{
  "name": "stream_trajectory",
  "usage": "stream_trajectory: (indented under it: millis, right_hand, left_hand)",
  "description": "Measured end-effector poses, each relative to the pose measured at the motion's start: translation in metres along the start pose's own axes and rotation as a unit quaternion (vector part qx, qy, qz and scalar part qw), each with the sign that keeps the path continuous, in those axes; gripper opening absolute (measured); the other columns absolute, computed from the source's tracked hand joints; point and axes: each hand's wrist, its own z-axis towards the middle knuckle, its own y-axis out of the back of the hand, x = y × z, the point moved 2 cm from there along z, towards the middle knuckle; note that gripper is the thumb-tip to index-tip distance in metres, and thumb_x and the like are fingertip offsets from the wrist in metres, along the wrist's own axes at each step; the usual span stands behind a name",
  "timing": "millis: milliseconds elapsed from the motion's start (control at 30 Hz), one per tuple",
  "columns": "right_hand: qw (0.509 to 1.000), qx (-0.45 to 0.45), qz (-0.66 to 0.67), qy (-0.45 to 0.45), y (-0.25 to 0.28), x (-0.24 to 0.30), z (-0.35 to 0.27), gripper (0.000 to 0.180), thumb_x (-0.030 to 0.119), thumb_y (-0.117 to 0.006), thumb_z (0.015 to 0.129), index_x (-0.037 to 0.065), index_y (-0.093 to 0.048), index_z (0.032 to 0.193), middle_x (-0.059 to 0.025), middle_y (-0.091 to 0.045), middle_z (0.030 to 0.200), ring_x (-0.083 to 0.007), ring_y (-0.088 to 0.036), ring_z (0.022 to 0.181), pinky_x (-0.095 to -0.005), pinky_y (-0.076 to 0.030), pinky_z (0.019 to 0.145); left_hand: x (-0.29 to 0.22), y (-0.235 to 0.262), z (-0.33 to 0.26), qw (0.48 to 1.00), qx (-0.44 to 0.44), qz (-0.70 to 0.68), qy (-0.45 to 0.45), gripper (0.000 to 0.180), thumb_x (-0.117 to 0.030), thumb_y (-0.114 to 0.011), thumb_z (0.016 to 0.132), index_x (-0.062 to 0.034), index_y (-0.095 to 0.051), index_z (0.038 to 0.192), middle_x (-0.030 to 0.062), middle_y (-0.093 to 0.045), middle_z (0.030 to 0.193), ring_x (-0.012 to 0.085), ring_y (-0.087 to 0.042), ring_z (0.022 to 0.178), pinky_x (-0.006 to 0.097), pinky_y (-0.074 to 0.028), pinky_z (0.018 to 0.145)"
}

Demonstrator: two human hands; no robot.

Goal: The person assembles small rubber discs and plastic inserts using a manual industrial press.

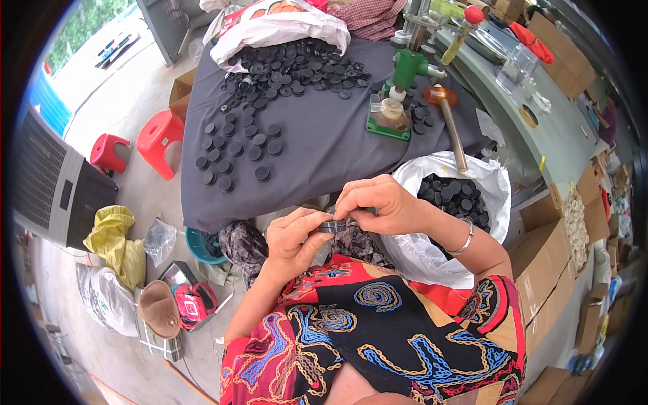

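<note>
My left hand (pixel 291 241) pinches a black round cap-like disc (pixel 331 227) by its edge, above my lap. The fingers of my right hand (pixel 385 206) are drawn together at the disc's right side; what they grip there is too small to make out. Past my hands, many loose black discs (pixel 236 148) lie on the table with its dark grey cloth (pixel 317 148), thinning out toward the near left. More of them fill a white sack (pixel 499 202) beside my right forearm.
A green hand press (pixel 398 101) stands at the table's right, with a mallet (pixel 445 125) beside it. A white bag (pixel 283 30) spills discs at the back. Red stools (pixel 160 142), a teal basin (pixel 202 246) and a yellow sack (pixel 118 243) are on the left floor. Cardboard boxes (pixel 547 263) stand at right.
</note>
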Motion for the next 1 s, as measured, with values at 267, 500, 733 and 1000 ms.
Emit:
stream_trajectory:
  millis: [267,500,733,1000]
  right_hand:
    - [0.974,-0.061,-0.169,0.134,-0.008,0.003,-0.004,0.03,0.003,-0.072,0.073,-0.002,-0.061,0.101,-0.0118,-0.061,0.087,-0.0254,-0.062,0.069,-0.0324,-0.052,0.059]
    - [0.948,-0.111,-0.245,0.172,-0.015,-0.011,-0.014,0.033,0.005,-0.075,0.07,-0.002,-0.063,0.099,-0.0092,-0.061,0.084,-0.0236,-0.062,0.07,-0.0325,-0.053,0.058]
    - [0.944,-0.117,-0.257,0.169,-0.015,-0.014,-0.018,0.033,0.004,-0.075,0.069,-0.002,-0.063,0.098,-0.0087,-0.061,0.083,-0.0232,-0.062,0.069,-0.0322,-0.053,0.057]
    - [0.974,-0.116,-0.163,0.109,-0.014,-0.02,-0.019,0.027,0.001,-0.072,0.071,-0.001,-0.063,0.096,-0.0107,-0.06,0.085,-0.0265,-0.062,0.07,-0.0334,-0.052,0.059]
  left_hand:
    - [0.0,-0.003,-0.001,0.999,-0.011,0.033,0.031,0.026,-0.005,-0.072,0.074,0.001,-0.064,0.098,0.0115,-0.064,0.078,0.0202,-0.06,0.059,0.028,-0.045,0.053]
    - [0.008,-0.013,-0.003,0.998,-0.019,0.007,0.052,0.027,-0.002,-0.071,0.076,0.0019,-0.063,0.101,0.0099,-0.064,0.079,0.0161,-0.061,0.062,0.027,-0.046,0.055]
    - [0.027,-0.029,-0.016,0.891,-0.035,-0.365,0.266,0.025,-0.003,-0.064,0.087,0.0049,-0.061,0.11,0.0068,-0.065,0.086,0.0122,-0.063,0.069,0.025,-0.049,0.061]
    - [0.034,-0.035,-0.018,0.839,-0.075,-0.435,0.318,0.023,-0.002,-0.062,0.087,0.0057,-0.061,0.108,0.009,-0.067,0.085,0.0152,-0.066,0.071,0.025,-0.051,0.062]
